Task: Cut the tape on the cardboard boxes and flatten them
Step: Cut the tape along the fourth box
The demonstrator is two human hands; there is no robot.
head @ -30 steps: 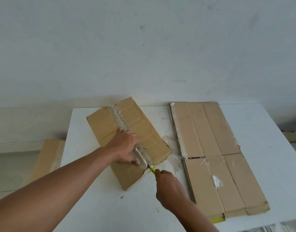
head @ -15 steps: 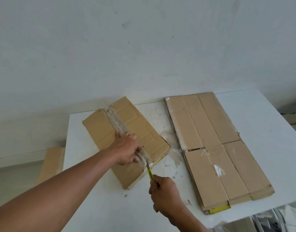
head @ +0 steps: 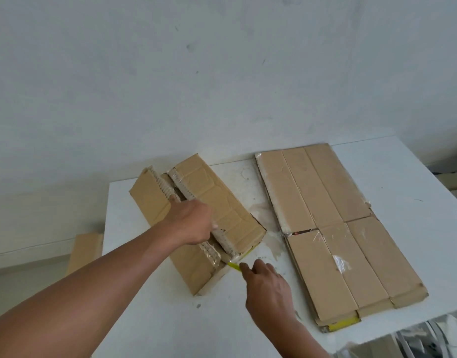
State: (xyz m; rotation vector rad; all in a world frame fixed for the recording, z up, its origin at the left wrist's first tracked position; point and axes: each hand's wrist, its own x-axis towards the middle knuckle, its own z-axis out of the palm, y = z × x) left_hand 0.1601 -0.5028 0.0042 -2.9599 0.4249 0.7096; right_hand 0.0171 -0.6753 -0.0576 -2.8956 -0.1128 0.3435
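Observation:
A brown cardboard box (head: 222, 202) lies at an angle on the white table (head: 403, 177). Its two top flaps stand apart along the taped centre seam, with torn clear tape on both edges. My left hand (head: 191, 223) reaches into that gap, fingers curled over the edge of the right flap. My right hand (head: 268, 290) sits just off the box's near corner and grips a yellow-handled knife (head: 234, 265), whose tip points at the seam's near end. The blade itself is hidden.
A stack of flattened cardboard boxes (head: 338, 228) covers the right half of the table, its near end close to the front edge. Another cardboard piece (head: 84, 251) leans on the floor to the left of the table. A white wall rises behind.
The seam has split open and the flaps have parted. My left hand went from pressing on the tape to hooking into the gap. My right hand drew the knife back off the near end.

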